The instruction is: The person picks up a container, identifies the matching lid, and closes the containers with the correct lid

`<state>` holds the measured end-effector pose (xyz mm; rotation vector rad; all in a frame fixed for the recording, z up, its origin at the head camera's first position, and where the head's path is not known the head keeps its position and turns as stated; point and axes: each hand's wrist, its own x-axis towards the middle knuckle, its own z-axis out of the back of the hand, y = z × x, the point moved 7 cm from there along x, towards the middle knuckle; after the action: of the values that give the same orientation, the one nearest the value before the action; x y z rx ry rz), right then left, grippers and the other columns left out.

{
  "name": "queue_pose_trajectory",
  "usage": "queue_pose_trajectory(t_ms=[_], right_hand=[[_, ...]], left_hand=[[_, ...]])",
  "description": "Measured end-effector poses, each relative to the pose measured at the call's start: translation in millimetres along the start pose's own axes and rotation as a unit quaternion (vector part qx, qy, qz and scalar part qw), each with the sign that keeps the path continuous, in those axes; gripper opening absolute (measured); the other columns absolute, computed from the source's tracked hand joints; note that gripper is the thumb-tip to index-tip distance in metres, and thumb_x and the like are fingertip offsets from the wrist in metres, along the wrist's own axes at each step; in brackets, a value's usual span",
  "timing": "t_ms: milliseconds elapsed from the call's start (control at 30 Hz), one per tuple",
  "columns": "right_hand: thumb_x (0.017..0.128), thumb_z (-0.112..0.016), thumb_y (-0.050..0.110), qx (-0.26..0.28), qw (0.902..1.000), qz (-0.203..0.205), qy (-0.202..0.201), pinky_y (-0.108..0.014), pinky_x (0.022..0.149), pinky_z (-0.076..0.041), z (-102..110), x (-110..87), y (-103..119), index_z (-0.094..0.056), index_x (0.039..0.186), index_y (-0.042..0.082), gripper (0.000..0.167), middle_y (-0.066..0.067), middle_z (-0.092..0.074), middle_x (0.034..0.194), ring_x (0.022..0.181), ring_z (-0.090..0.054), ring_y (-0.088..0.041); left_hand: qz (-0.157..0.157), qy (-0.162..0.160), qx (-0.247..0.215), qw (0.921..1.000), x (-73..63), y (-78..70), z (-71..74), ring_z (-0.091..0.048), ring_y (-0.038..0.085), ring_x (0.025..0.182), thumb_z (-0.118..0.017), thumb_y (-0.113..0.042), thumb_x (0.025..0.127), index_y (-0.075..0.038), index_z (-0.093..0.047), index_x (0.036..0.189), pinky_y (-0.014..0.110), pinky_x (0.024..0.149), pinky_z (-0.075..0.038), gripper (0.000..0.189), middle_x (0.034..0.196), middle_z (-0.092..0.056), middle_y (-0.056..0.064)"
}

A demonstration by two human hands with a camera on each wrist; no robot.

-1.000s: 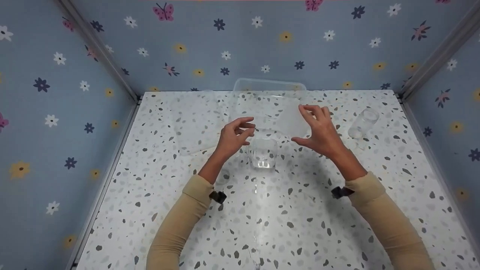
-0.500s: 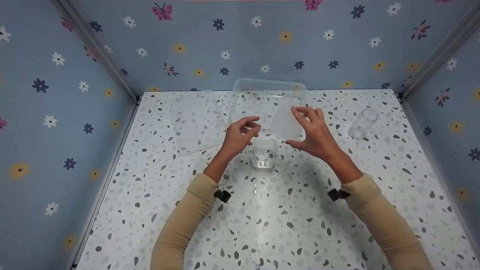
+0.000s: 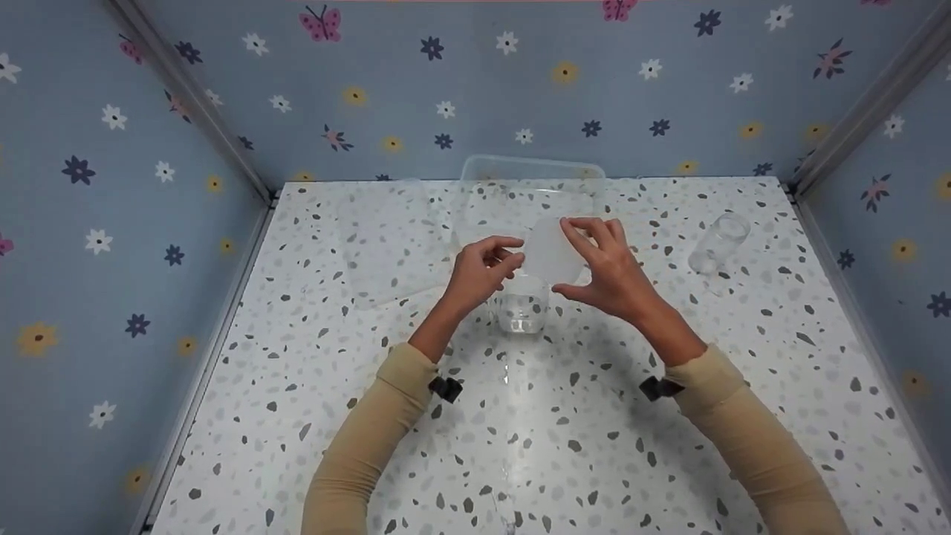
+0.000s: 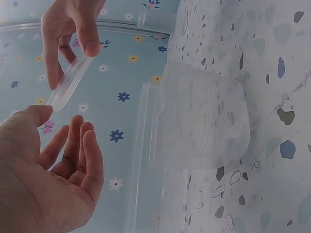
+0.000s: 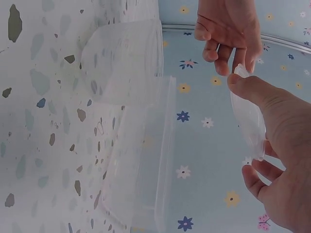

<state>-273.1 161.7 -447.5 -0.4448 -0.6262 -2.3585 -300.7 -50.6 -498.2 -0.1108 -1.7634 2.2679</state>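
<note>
A translucent white lid (image 3: 553,249) is raised above a small clear plastic container (image 3: 522,318) standing on the speckled table. My right hand (image 3: 613,271) grips the lid by its right side; in the right wrist view, the thumb lies at one end of the lid (image 5: 248,114) and the fingertips at the other. At the lid's left edge is my left hand (image 3: 479,275), its fingers loosely bent. Seen from the left wrist, the left thumb tip meets the near end of the lid (image 4: 70,85), while the other fingers stay apart from it.
Behind the hands stands a large clear rectangular box (image 3: 535,161) near the patterned wall. A big transparent flat lid (image 3: 386,260) lies to the left. On the right is a clear cylindrical jar (image 3: 721,241). Walls (image 3: 67,245) border the table.
My right hand has carried the lid left and toward me, over the small container. My left hand has shifted slightly right, up to the lid's edge.
</note>
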Motion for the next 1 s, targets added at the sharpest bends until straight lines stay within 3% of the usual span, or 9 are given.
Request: queue_pose_trajectory(t_ms=[267, 600, 833, 1000], right_hand=[[0.084, -0.103, 0.018, 0.0, 0.9998, 0.018, 0.005, -0.059, 0.102, -0.059, -2, -0.4, 4, -0.051, 0.168, 0.003, 0.1, -0.023, -0.055, 0.158, 0.128, -0.05, -0.041], [0.084, -0.103, 0.022, 0.009, 0.9996, 0.021, 0.016, -0.062, 0.106, -0.058, -2, -0.6, 2, -0.047, 0.17, 0.002, 0.104, -0.026, -0.052, 0.159, 0.131, -0.052, -0.046], [0.086, -0.102, 0.025, 0.059, 0.9982, -0.005, 0.007, -0.07, 0.116, -0.052, 8, -3.5, -12, -0.046, 0.17, 0.004, 0.103, -0.031, -0.05, 0.159, 0.145, -0.049, -0.051], [0.089, -0.099, 0.021, 0.086, 0.9959, -0.028, -0.009, -0.068, 0.112, -0.054, 14, -5.8, -21, -0.048, 0.169, 0.003, 0.097, -0.032, -0.053, 0.155, 0.143, -0.053, -0.05]], left_hand=[[-0.001, 0.003, 0.009, 1.0, -0.4, -2.7, -3.7, -0.069, 0.004, 0.08, -0.073, -0.022, 0.111, -0.004, -0.082, 0.126, 0.021, 0.068, -0.058, 0.025, 0.1, -0.083, 0.014], [-0.007, 0.004, 0.015, 0.9999, 0.1, -3.4, -4.6, -0.068, 0.004, 0.078, -0.073, -0.022, 0.111, -0.003, -0.082, 0.122, 0.021, 0.067, -0.056, 0.023, 0.098, -0.082, 0.012], [-0.014, -0.003, 0.005, 0.9999, -4.4, 0.4, 3.8, -0.068, 0.006, 0.077, -0.073, -0.019, 0.111, -0.004, -0.083, 0.119, 0.021, 0.065, -0.055, 0.02, 0.094, -0.08, 0.007], [-0.007, -0.021, 0.002, 0.9997, -7.8, 4.3, 13.6, -0.071, 0.013, 0.078, -0.073, -0.019, 0.111, -0.003, -0.083, 0.119, 0.02, 0.065, -0.055, 0.021, 0.09, -0.08, 0.002]])
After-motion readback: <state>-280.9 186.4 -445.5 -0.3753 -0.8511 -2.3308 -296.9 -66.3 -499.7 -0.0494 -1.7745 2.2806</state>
